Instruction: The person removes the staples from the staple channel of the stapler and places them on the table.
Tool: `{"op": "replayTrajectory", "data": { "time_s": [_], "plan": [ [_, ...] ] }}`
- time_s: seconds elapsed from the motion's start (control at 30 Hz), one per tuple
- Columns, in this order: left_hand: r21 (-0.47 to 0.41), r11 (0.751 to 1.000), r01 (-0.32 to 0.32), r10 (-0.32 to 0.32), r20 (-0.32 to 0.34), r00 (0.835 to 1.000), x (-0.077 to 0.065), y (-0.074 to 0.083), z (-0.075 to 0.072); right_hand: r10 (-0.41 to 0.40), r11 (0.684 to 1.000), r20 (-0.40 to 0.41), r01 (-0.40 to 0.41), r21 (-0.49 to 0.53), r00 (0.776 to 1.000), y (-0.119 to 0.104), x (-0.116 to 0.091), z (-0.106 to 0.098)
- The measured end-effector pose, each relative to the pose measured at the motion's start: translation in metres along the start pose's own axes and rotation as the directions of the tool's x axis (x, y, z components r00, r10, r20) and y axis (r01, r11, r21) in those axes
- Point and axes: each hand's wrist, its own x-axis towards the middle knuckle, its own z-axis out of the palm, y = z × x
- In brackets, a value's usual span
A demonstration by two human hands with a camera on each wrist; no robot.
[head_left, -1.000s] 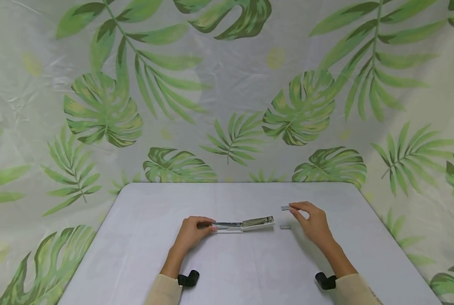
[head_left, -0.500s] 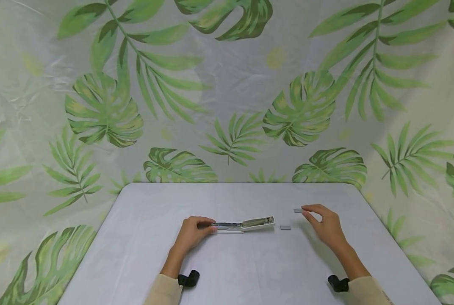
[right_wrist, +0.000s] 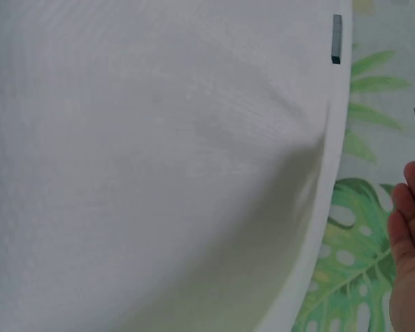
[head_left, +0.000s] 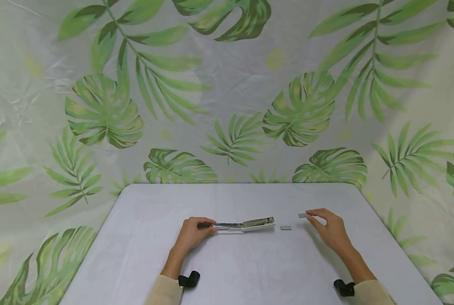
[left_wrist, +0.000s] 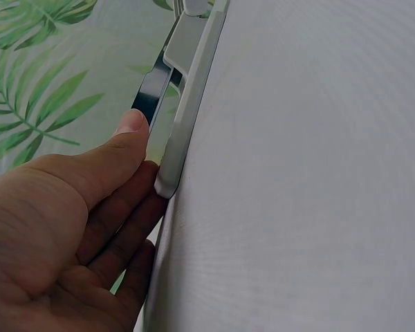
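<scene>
A white stapler [head_left: 228,232] lies on the table with its top cover [head_left: 259,223] swung back to the right, baring the metal magazine [head_left: 227,225]. At its left end my left hand [head_left: 190,233] pinches it between thumb and fingers; in the left wrist view the thumb [left_wrist: 131,123] rests on the dark metal part. Up and to the right, my right hand [head_left: 331,231] pinches a short grey staple strip [head_left: 302,215] above the table. A second staple strip [head_left: 286,228] lies on the table between the cover and that hand. The right wrist view shows the held strip only partly.
A white cloth covers the table [head_left: 227,271], whose far edge meets a leaf-patterned backdrop [head_left: 234,84]. Black wrist cameras sit on both forearms, the left camera [head_left: 189,279] and the right camera [head_left: 344,288].
My right hand has moved right and slightly toward me with the staple strip, away from the strip on the table. The left hand and the stapler have stayed in place.
</scene>
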Motion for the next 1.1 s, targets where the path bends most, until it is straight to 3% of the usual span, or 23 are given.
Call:
{"op": "replayTrajectory", "data": {
  "time_s": [0.47, 0.77, 1.1],
  "plan": [
    [-0.013, 1.0, -0.001, 0.001, -0.004, 1.0, 0.003, 0.0, 0.006, 0.021, 1.0, 0.079, -0.019, -0.018, 0.997, 0.014, -0.009, -0.003],
    [0.008, 1.0, 0.013, -0.013, -0.033, 0.999, -0.003, -0.005, -0.008, 0.079, 0.996, 0.163, -0.086, 0.035, 0.983, 0.009, -0.007, 0.012],
    [0.0, 1.0, 0.004, -0.004, -0.017, 1.0, 0.001, -0.003, 0.001, 0.092, 0.995, 0.216, -0.1, 0.026, 0.972, 0.017, -0.01, 0.006]
  ]
}}
